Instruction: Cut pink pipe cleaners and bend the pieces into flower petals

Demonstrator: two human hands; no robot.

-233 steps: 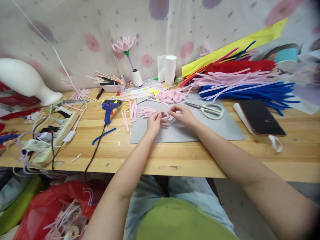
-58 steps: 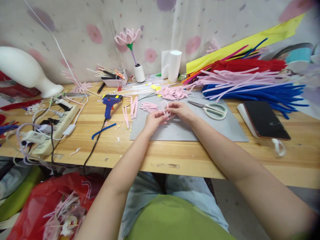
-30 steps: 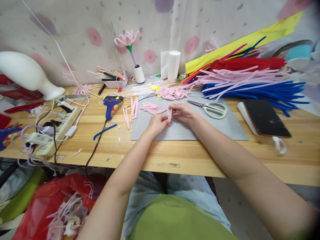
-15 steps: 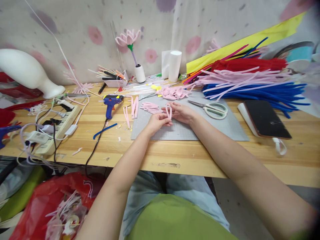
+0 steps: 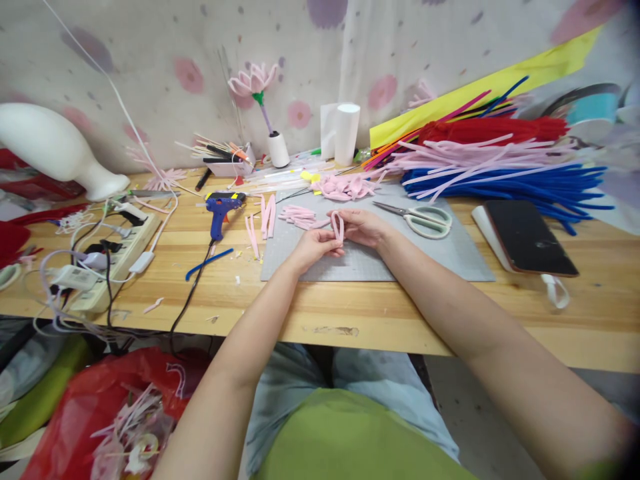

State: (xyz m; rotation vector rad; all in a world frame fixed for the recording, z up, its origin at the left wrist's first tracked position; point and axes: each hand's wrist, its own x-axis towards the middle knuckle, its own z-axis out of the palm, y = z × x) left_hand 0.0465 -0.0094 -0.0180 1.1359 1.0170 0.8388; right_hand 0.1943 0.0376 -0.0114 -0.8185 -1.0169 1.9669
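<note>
Over a grey cutting mat (image 5: 440, 257) my left hand (image 5: 314, 246) and my right hand (image 5: 364, 227) both pinch a pink pipe cleaner loop (image 5: 338, 225), folded into a narrow petal shape. My left fingers close on its lower end, my right fingers on its right side. A small heap of folded pink petals (image 5: 299, 215) lies just left of the hands on the mat, and more pink pieces (image 5: 343, 187) lie behind them.
Scissors (image 5: 419, 218) lie on the mat to the right. A blue glue gun (image 5: 220, 207) and a power strip (image 5: 113, 257) sit left. Bundles of pink, blue and red pipe cleaners (image 5: 500, 170) fill the back right, beside a black phone (image 5: 527, 237). A red bag (image 5: 115, 407) hangs below.
The round pink loop has been squeezed into a narrow folded petal between both hands. The hands stay in nearly the same spot over the mat.
</note>
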